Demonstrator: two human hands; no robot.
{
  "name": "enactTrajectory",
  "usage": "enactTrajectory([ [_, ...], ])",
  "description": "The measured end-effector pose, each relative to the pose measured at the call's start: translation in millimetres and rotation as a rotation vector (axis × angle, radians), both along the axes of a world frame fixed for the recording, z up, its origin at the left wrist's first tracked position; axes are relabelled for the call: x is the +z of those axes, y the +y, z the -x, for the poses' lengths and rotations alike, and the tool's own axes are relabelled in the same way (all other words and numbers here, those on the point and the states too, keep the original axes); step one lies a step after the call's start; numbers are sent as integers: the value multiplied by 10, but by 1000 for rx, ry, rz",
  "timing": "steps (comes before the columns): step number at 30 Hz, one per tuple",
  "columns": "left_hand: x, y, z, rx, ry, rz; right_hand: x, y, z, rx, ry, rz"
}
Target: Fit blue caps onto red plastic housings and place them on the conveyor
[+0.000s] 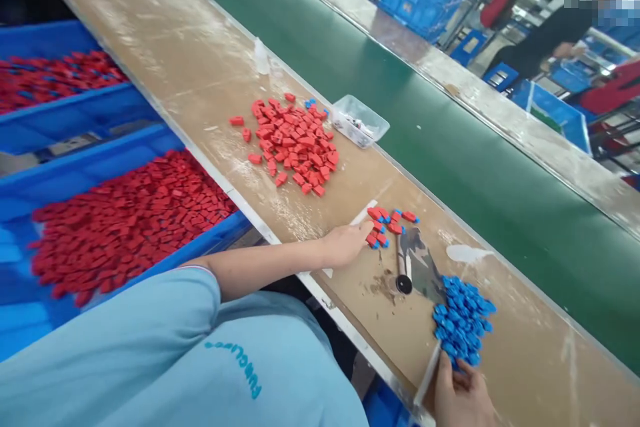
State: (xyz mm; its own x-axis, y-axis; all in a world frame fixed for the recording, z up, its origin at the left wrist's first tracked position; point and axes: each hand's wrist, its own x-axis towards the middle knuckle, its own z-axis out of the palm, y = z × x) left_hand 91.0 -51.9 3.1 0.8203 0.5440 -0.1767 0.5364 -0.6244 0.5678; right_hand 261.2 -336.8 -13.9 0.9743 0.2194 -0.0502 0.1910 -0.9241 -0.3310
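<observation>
My left hand (pixel 345 243) reaches across the brown bench and its fingertips and thumb rest against a small cluster of joined red and blue pieces (pixel 387 223); nothing shows inside the hand. My right hand (pixel 463 393) sits at the bottom edge, with its fingers pinching a blue piece at the near rim of a pile of blue pieces (pixel 463 320). A white strip (pixel 427 377) lies beside that hand. Between the hands lies a small dark cylindrical tool (pixel 404 270) on a grey patch. A pile of loose red pieces (pixel 295 143) lies further up the bench.
Blue bins (pixel 210 237) full of red pieces stand left of the bench. A clear plastic tub (pixel 360 120) and a small bottle (pixel 261 57) sit by the green conveyor belt (pixel 450 140). Other people work at blue crates beyond it.
</observation>
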Motion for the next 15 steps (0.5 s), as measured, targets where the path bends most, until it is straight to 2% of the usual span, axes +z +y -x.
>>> enactTrajectory([
  [3, 2, 157, 148, 110, -55, -138, 32, 12, -41, -15, 114, -58],
  [8, -21, 612, 524, 324, -25, -472, 34, 29, 34, -35, 156, -278],
  [12, -53, 818, 687, 328, -106, -481, 90, 63, 151, -25, 174, -374],
  [15, -33, 768, 705, 249, -336, -339, 147, 71, 216, 8, 143, -409],
])
